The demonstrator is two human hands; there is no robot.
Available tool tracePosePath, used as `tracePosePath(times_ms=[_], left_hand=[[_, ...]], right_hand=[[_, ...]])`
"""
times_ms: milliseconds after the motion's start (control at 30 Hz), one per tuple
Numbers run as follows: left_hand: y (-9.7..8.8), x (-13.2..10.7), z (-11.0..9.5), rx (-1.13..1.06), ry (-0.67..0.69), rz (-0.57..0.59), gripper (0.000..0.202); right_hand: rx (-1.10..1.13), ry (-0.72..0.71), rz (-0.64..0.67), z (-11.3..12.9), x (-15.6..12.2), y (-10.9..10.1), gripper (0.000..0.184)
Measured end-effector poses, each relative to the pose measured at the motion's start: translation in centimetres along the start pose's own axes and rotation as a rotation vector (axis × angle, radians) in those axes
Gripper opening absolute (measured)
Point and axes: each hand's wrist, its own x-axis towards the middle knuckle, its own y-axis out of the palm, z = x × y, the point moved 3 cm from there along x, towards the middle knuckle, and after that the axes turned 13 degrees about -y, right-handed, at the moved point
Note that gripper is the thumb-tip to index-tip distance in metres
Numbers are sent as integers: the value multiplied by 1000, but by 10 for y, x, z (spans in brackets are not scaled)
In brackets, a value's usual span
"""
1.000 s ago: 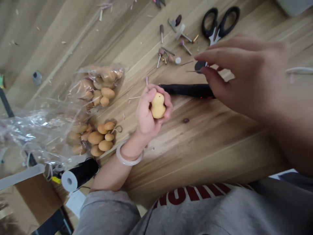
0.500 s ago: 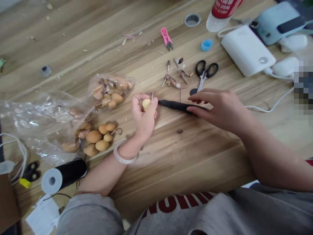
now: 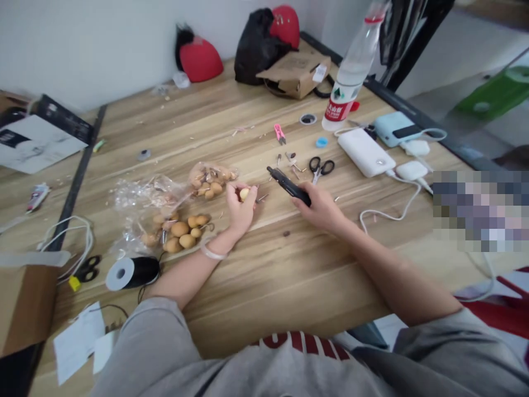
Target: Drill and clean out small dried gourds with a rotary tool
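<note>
My left hand (image 3: 240,214) is closed round a small pale yellow gourd (image 3: 244,194), mostly hidden by the fingers. A thin metal bit (image 3: 263,198) shows beside its fingertips; whether they hold it I cannot tell. In my right hand (image 3: 321,206) is a black pen-shaped rotary tool (image 3: 289,185), its narrow end pointing up and left, apart from the gourd. Several small grinding bits (image 3: 292,160) lie behind the tool, close to black-handled scissors (image 3: 320,169). Left of my left hand are several brown gourds (image 3: 179,229), some in clear plastic bags (image 3: 140,193).
A water bottle (image 3: 349,71), a white power bank (image 3: 366,151) and a light blue device (image 3: 397,129) stand at the right, with a white cable (image 3: 388,216) trailing forward. Pink snips (image 3: 280,134) and a blue cap (image 3: 321,143) lie mid-table. A spool of black cord (image 3: 138,272) is at left.
The view has tilted up, showing more of the table's far side. My right hand has drawn the rotary tool away from my left hand and now grips it more fully.
</note>
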Motion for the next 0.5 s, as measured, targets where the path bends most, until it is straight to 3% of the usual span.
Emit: tracePosePath(times_ms=[67, 233, 400, 500], left_hand=[[1, 1, -1, 27, -12, -8, 36], [6, 0, -4, -22, -156, -89, 25], [12, -5, 2, -218, -245, -291, 22], [17, -6, 7, -357, -328, -341, 21]], right_hand=[[277, 79, -47, -5, 2, 7, 30], [576, 63, 94, -12, 5, 16, 41], [761, 47, 255, -19, -4, -2, 41], [817, 48, 335, -24, -11, -16, 43]])
